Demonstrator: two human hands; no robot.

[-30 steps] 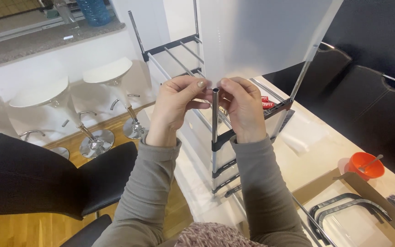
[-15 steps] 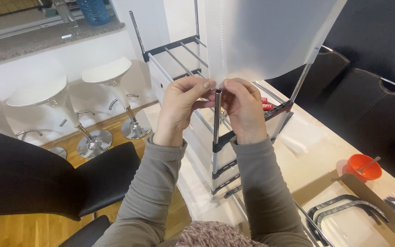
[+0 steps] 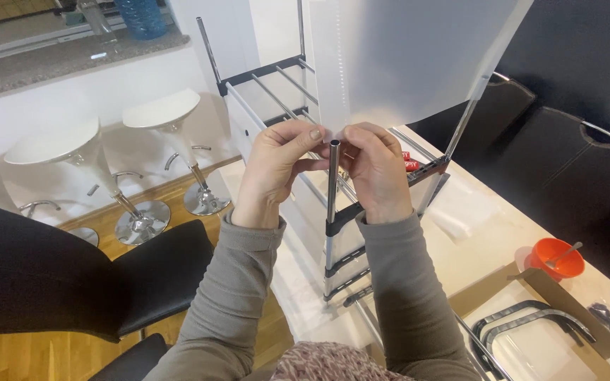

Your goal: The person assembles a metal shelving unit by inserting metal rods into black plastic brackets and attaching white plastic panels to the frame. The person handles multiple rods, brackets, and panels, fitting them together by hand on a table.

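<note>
Taking the upright metal tube point(image 3: 333, 180) at the middle as the landmark: far to its left stand two white bar stools point(image 3: 164, 113) on a wooden floor, with a black chair point(image 3: 72, 275) below them, nearer the camera. Just left of the tube's open top, the left hand point(image 3: 277, 166) pinches the lower corner of a frosted white plastic sheet point(image 3: 411, 56) that hangs above the tube. Just right of the tube, the right hand point(image 3: 372, 169) pinches the same corner, so both hands are closed on the sheet with fingertips almost meeting over the tube. Behind the tube stands a metal rack point(image 3: 277, 77) with black crossbars. Right of the tube lies the pale desk point(image 3: 488, 233), carrying one orange bowl point(image 3: 555, 257) with a spoon and an open cardboard box point(image 3: 566, 303) holding two curved black bars point(image 3: 531, 321).
</note>
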